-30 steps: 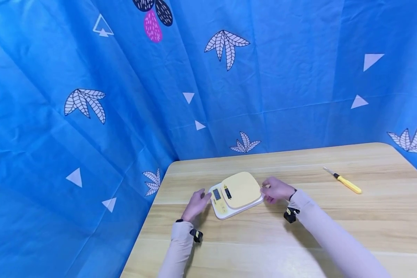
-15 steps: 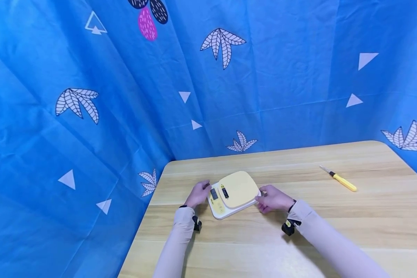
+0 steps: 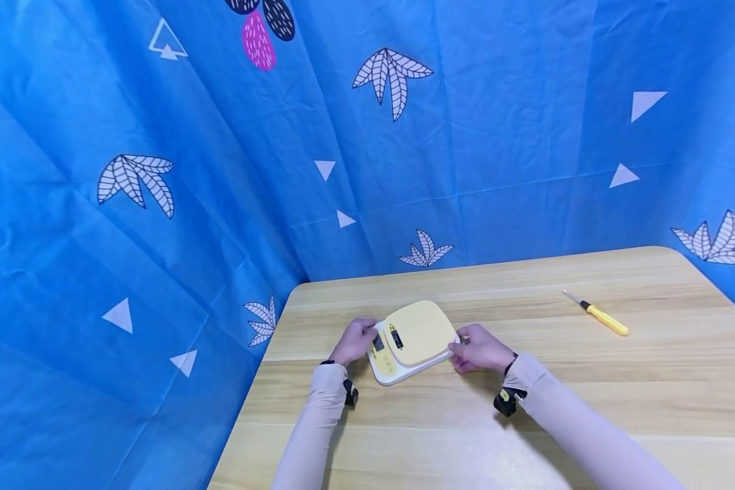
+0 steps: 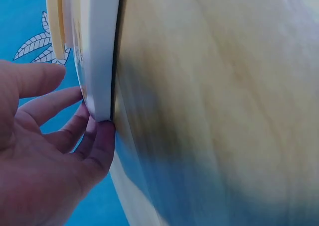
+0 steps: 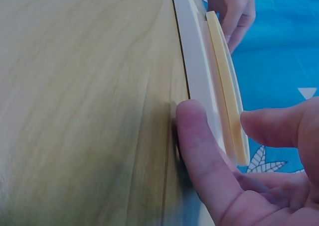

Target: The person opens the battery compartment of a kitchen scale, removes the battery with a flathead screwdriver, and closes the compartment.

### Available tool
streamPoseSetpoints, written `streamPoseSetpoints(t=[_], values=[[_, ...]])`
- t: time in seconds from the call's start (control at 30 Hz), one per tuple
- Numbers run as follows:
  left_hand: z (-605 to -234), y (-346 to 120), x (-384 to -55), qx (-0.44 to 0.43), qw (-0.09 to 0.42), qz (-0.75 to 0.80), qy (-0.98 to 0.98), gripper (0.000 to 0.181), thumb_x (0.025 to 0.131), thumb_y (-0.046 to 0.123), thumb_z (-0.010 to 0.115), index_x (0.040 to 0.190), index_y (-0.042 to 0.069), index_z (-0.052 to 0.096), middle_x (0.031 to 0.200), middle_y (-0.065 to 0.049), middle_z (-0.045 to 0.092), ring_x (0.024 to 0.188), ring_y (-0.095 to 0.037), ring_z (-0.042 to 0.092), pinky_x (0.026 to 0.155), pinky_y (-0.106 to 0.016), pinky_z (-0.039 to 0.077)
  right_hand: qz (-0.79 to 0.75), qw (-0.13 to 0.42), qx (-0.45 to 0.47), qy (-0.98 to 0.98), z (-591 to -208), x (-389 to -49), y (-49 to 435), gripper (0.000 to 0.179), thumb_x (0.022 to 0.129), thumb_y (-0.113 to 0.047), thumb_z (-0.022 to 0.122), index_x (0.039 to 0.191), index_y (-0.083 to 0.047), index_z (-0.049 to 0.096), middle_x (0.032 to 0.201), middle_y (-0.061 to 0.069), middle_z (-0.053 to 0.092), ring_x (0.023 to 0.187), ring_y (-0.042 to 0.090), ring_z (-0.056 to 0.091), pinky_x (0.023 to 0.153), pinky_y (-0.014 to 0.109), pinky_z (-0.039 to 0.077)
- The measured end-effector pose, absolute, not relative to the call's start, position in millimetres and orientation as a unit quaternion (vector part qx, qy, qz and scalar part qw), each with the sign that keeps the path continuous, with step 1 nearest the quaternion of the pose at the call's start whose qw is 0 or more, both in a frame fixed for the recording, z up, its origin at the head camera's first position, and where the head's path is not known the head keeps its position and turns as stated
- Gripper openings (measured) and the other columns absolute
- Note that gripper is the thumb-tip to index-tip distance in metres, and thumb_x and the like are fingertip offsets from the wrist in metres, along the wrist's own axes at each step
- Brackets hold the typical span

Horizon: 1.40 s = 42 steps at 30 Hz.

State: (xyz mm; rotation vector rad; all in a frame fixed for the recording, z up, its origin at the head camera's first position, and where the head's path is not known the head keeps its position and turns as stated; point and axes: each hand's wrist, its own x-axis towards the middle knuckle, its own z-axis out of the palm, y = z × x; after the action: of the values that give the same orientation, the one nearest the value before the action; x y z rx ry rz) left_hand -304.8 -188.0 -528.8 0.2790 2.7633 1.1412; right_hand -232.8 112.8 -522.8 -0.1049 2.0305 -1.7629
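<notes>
A kitchen scale (image 3: 421, 333) with a pale yellow platform and white base lies flat on the wooden table, turned at an angle. My left hand (image 3: 354, 341) holds its left end, and the fingers partly cover the small display. In the left wrist view, the curled fingers of that hand (image 4: 55, 141) meet the end of the white base (image 4: 102, 61). My right hand (image 3: 479, 348) grips the scale's right edge. Seen from the right wrist, its thumb (image 5: 269, 126) is at the yellow platform (image 5: 227, 81) and a finger (image 5: 199, 141) lies along the base.
A screwdriver (image 3: 606, 320) with a yellow handle lies on the table (image 3: 527, 435) to the right of the scale. Behind the table and along its left side hangs a blue patterned curtain (image 3: 502, 136).
Both hands have come in against the scale: the right has taken hold of its right edge, and the left has moved further over the display end. The scale lies about where it was.
</notes>
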Motion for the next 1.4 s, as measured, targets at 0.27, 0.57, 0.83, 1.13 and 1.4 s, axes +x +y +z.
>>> streamPoseSetpoints(t=[0.27,0.57,0.83,1.13,1.4], values=[[-528,-190,-299,0.133,0.049,0.329,0.934,0.029,0.096,0.004,0.057,0.124,0.001,0.066,0.121,-0.019,0.064,0.114,-0.031,0.058,0.104,-0.051,0.049,-0.627,0.207,-0.023,0.751,-523,-232,109,0.031,0.098,-0.007,0.054,0.121,0.014,0.053,0.080,0.020,0.067,0.063,0.018,0.065,0.065,0.036,0.065],[-525,-189,-285,0.133,0.064,0.321,0.935,0.028,0.094,0.010,0.064,0.121,0.004,0.069,0.111,-0.014,0.064,0.101,-0.023,0.059,0.088,-0.037,0.055,-0.589,0.169,-0.004,0.790,-523,-235,116,0.042,0.098,-0.012,0.057,0.130,0.014,0.051,0.078,0.021,0.070,0.065,0.020,0.068,0.061,0.036,0.065],[-520,-178,-269,0.158,0.090,0.298,0.937,0.028,0.091,0.020,0.070,0.117,0.009,0.072,0.097,-0.003,0.069,0.089,-0.013,0.057,0.077,-0.026,0.051,-0.565,0.151,-0.003,0.811,-523,-242,138,0.045,0.098,-0.011,0.055,0.132,0.018,0.047,0.083,0.021,0.071,0.069,0.020,0.069,0.066,0.035,0.065],[-514,-152,-248,0.203,0.148,0.294,0.922,0.027,0.092,0.022,0.069,0.117,0.013,0.071,0.088,0.000,0.070,0.070,-0.009,0.056,0.055,-0.018,0.047,-0.543,0.142,-0.018,0.827,-521,-249,162,0.046,0.098,-0.010,0.054,0.132,0.020,0.046,0.088,0.024,0.070,0.073,0.022,0.070,0.069,0.037,0.066],[-512,-135,-231,0.207,0.159,0.311,0.914,0.019,0.090,0.021,0.072,0.106,0.012,0.070,0.070,0.002,0.055,0.052,-0.006,0.047,0.041,-0.018,0.039,-0.519,0.134,-0.037,0.844,-519,-257,174,0.047,0.099,-0.012,0.052,0.134,0.018,0.045,0.082,0.019,0.070,0.071,0.021,0.069,0.067,0.036,0.065]])
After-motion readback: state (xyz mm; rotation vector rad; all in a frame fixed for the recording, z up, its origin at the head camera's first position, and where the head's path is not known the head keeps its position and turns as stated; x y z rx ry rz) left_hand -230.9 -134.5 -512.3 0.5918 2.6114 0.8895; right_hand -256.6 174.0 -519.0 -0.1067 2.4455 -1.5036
